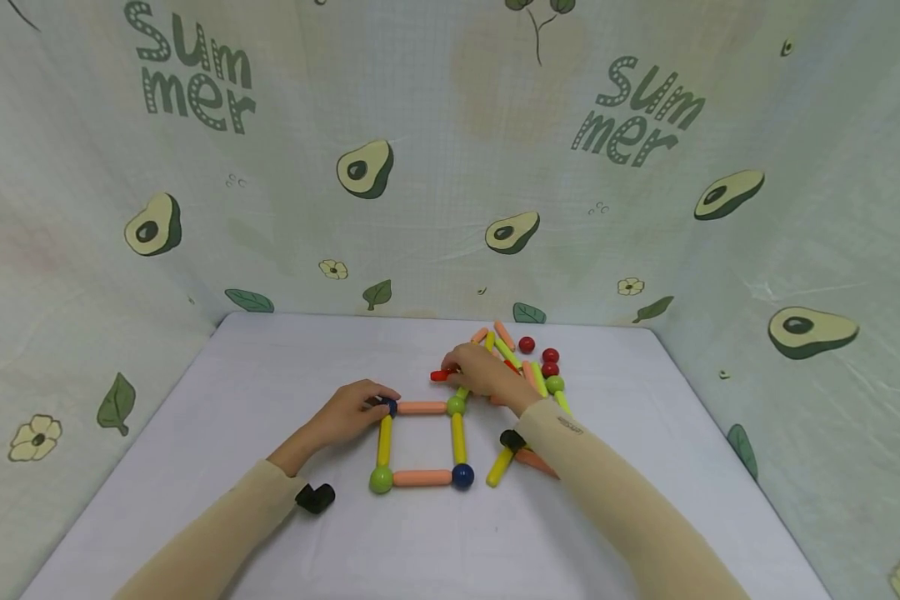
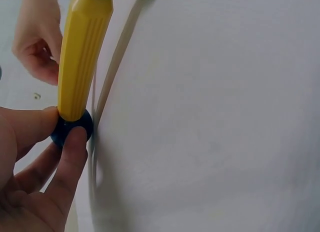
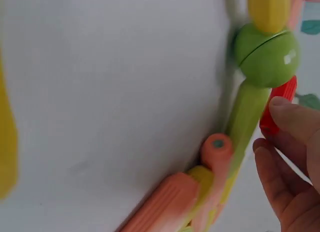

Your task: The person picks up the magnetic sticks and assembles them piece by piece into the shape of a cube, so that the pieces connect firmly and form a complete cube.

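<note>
A square of rods and balls lies on the table, with orange rods (image 1: 422, 477) front and back and yellow rods (image 1: 384, 442) at the sides. Green balls (image 1: 381, 479) and dark blue balls (image 1: 462, 476) form its corners. My left hand (image 1: 348, 413) pinches the back-left blue ball (image 2: 62, 130) between thumb and fingers, below a yellow rod (image 2: 82, 57). Behind the back-right green ball (image 3: 267, 54), my right hand (image 1: 480, 371) pinches a short red rod (image 3: 285, 92) at one end. A light green rod (image 3: 247, 112) meets that green ball.
Right of the square lies a loose pile of orange, yellow and light green rods (image 1: 538, 379), partly hidden by my right forearm. Several red balls (image 1: 527, 344) sit behind it. A yellow rod (image 1: 499, 468) lies near the right sleeve. A printed cloth (image 1: 435, 208) rises behind the table.
</note>
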A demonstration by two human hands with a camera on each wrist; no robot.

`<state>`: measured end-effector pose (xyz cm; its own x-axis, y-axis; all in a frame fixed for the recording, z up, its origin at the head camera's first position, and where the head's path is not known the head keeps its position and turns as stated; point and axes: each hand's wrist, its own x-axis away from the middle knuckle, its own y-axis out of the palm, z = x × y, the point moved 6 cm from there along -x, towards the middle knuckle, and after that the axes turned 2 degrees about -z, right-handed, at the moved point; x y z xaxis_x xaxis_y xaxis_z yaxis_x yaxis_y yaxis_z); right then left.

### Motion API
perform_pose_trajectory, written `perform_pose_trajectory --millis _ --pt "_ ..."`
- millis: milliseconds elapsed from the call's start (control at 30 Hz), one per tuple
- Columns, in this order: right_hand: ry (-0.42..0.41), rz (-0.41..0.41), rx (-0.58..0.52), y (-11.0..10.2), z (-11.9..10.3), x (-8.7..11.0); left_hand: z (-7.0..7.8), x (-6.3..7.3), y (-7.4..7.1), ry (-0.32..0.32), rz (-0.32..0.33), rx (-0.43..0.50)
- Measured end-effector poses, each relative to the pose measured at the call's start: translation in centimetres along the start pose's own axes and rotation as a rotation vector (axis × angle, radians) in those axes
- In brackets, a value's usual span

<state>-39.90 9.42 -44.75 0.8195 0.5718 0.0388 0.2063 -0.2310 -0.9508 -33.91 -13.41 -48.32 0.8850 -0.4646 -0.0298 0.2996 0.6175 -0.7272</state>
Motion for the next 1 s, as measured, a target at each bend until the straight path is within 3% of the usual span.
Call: perform_pose_trajectory --millis 167,433,767,1000 --pt "-0.012 0.071 -0.114 -0.7 -1.7 1.9 0.3 0.1 0.0 0.014 -0.004 0.002" --pt "-0.013 0.063 -0.242 0.7 -4.8 4.7 0.4 0.3 -0.2 0.019 -0.001 0.007" --pt "0.000 0.087 -0.302 3.5 -7.1 4.4 0.2 0.3 -0.1 0.027 0.003 0.015" --pt "-0.008 0.127 -0.324 4.1 -7.8 3.9 0.5 0.4 -0.2 0.049 0.009 0.012"
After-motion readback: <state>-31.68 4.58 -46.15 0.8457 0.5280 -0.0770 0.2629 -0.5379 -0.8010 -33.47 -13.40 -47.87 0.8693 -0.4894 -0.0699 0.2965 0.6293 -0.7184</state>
